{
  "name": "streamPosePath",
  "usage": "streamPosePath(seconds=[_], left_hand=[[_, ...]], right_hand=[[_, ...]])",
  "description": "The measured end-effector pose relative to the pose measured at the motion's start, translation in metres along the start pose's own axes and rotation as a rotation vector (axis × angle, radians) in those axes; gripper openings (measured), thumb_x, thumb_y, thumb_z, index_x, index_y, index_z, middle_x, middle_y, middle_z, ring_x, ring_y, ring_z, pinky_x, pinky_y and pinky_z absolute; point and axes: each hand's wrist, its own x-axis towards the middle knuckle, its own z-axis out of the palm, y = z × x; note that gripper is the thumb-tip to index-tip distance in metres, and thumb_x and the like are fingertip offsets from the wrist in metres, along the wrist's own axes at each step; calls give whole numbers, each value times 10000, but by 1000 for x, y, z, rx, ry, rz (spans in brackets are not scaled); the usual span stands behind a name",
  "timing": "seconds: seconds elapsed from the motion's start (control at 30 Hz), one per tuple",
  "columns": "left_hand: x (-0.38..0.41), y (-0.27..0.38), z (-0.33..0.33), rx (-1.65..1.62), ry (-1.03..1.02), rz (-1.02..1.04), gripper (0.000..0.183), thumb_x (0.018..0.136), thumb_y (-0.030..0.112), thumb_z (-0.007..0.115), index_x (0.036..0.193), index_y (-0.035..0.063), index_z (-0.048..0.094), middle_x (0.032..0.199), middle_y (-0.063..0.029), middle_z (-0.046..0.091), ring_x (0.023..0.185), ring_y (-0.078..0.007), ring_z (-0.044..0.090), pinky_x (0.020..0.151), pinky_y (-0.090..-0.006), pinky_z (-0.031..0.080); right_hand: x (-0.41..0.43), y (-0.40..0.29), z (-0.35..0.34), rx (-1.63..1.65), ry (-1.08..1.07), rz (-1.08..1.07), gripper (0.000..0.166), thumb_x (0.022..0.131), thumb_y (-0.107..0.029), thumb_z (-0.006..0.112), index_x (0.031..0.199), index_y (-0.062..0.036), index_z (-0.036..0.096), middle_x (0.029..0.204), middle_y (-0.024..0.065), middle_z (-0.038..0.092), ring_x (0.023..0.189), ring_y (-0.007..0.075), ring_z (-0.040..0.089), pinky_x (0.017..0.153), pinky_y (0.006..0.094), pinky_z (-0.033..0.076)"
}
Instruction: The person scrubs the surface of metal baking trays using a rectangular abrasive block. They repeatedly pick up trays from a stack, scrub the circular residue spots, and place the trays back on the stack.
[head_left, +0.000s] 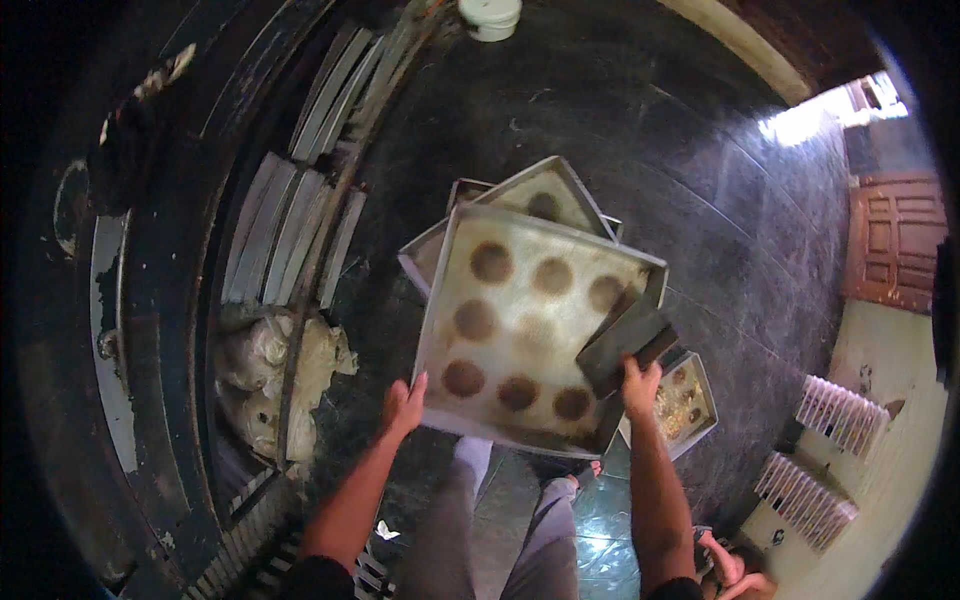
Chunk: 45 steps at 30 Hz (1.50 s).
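A large square metal baking tray with rows of round brown marks lies tilted before me. My left hand grips its lower left rim. My right hand is closed on a dark rectangular scraper-like block over the tray's right side. Behind the large tray, other metal trays show, one with a round dark mark and one poking out at the left. Beyond my right wrist is a smaller tray holding crumbs or scraps.
Metal trays stand on edge in a rack at the left, above plastic sacks. A white bucket is at the top. Two ribbed stacks line the right wall. Another person is low at the bottom right.
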Motion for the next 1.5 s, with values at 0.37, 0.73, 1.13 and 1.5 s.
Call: streamPosePath(seconds=[0.37,0.73,1.13,1.5], left_hand=[[91,-11,19,-662,-246,344,676,812,398,702,1366,44,546,1339,-150,587,1194,-287,557,1008,-432,438],[96,-67,60,-715,-387,272,622,863,324,576,1405,27,500,1395,-134,549,1320,-272,470,1138,-394,324],[85,-69,35,-408,-207,55,556,894,450,631,1203,-11,644,1250,-159,639,1165,-281,566,1016,-413,430],[92,-64,30,-659,-351,-143,631,899,542,585,1327,79,569,1251,-71,592,1140,-222,540,974,-383,416]], right_hand=[[105,17,38,-131,-65,53,298,898,-184,687,1100,35,666,1006,58,704,886,160,631,811,332,492],[111,-6,49,-163,-132,91,301,930,-162,676,1136,56,661,1046,72,701,921,174,639,869,334,505],[32,-35,56,-168,91,-40,316,939,-216,669,1164,3,634,973,63,677,829,155,583,761,313,469],[-134,35,22,514,373,660,550,900,-525,638,1169,-49,575,1051,103,612,1078,273,578,994,400,423]])
